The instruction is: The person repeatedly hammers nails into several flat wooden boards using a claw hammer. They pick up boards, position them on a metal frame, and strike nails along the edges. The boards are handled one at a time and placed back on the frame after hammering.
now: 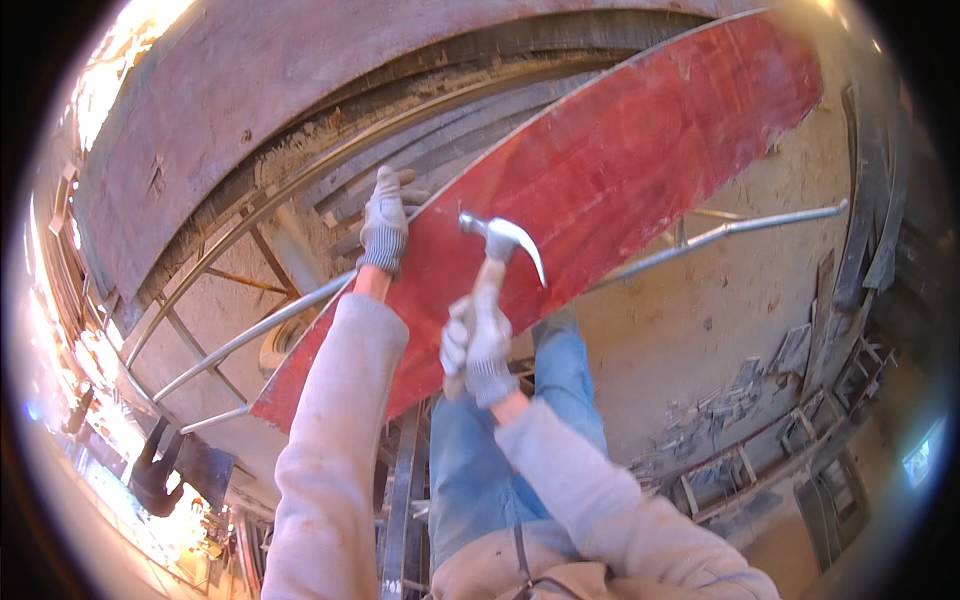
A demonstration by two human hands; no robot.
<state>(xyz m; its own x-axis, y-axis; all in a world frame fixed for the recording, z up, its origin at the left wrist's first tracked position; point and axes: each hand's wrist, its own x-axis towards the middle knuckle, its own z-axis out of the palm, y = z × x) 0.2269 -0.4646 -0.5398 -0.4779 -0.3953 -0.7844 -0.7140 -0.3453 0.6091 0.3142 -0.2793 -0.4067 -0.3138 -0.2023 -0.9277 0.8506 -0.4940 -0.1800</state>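
A long red panel [600, 150] with a curved far edge slants across in front of me. My right hand [485, 345], in a pale knit glove, is closed round the wooden handle of a claw hammer [503, 238]. The hammer's metal head is over the middle of the panel, its claw pointing right; whether it touches the surface I cannot tell. At the panel's far edge is my left hand [386, 220], also gloved. Its fingers are apart and point away and to the right, with the tips by the edge; no object shows in them.
Metal tubing [265, 325] runs beneath the panel and emerges on both sides. Beyond lies a larger curved, purplish board [270, 90] above timber strips. Scrap pieces [715, 405] litter the ground at right, near a wooden frame [715, 480]. Dark planks [870, 190] stand at far right.
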